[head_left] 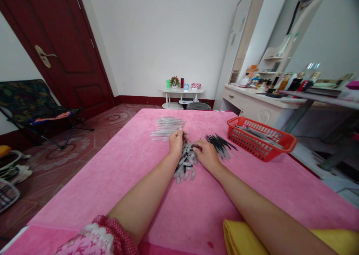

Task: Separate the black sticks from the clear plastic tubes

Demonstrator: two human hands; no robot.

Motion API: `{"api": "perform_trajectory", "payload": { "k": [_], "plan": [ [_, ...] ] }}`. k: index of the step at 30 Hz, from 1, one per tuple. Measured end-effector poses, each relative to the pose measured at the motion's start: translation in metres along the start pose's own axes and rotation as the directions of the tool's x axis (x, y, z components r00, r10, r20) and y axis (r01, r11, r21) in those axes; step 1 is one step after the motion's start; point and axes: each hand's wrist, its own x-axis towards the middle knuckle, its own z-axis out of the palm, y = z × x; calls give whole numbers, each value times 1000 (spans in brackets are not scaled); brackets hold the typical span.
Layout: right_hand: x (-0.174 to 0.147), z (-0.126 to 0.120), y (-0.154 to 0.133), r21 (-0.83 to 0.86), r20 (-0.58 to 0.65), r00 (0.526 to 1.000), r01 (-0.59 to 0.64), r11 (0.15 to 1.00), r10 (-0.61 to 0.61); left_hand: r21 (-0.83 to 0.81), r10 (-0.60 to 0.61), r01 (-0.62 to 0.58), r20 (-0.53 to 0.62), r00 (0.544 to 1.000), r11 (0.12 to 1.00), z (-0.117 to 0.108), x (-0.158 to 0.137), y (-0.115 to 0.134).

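A heap of small grey-white and black pieces, which look like pen caps (187, 161), lies in the middle of the pink cloth. My left hand (176, 142) is closed in a pinch at the heap's far left edge; whatever it grips is mostly hidden by the fingers. At the right side of the heap, my right hand (206, 154) pinches a small dark piece between thumb and fingers. Beyond my left hand lies a row of clear, slim pen barrels (167, 127). Just past my right hand, dark thin sticks like pen refills (220, 143) are spread in a fan.
A red plastic basket (262, 135) holding long grey pieces stands on the right of the pink-covered table (112, 184). Yellow cloth (241, 236) lies at the near right edge, beneath my right forearm. A folding chair (36, 101) and a cluttered dresser (252, 101) flank the table.
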Motion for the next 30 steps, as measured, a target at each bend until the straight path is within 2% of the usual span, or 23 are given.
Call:
{"api": "perform_trajectory", "payload": {
  "k": [2,4,6,8,12,16,18,22,27,30],
  "plan": [
    [-1,1,3,26,-12,1000,8,1000,-7,-56,-97,101,65,993,993,-8,7,9],
    [-2,1,3,40,-24,1000,14,999,-13,9,-93,93,122,988,996,-24,19,17],
    [-2,1,2,42,-33,999,14,999,-13,178,42,-61,113,993,982,-46,33,20],
    [-2,1,2,42,-32,999,11,999,-10,387,175,-242,200,964,889,-67,45,19],
    [-2,2,4,53,-25,1000,-5,999,6,642,157,-387,387,909,662,-91,54,11],
    [-4,1,6,40,-36,999,-7,999,9,788,131,-508,496,858,348,-89,46,13],
    [-4,-1,7,32,-40,999,-4,999,5,811,118,-528,516,848,253,-85,40,18],
    [-2,-11,10,-45,-78,996,-54,998,51,866,103,-491,482,870,95,-82,33,22],
    [-2,-24,22,-226,-161,982,-136,964,101,892,156,-449,452,878,-58,-85,27,21],
    [-2,-29,26,-335,-140,984,-154,930,112,898,224,-438,437,871,-46,-87,25,21]
  ]
}}
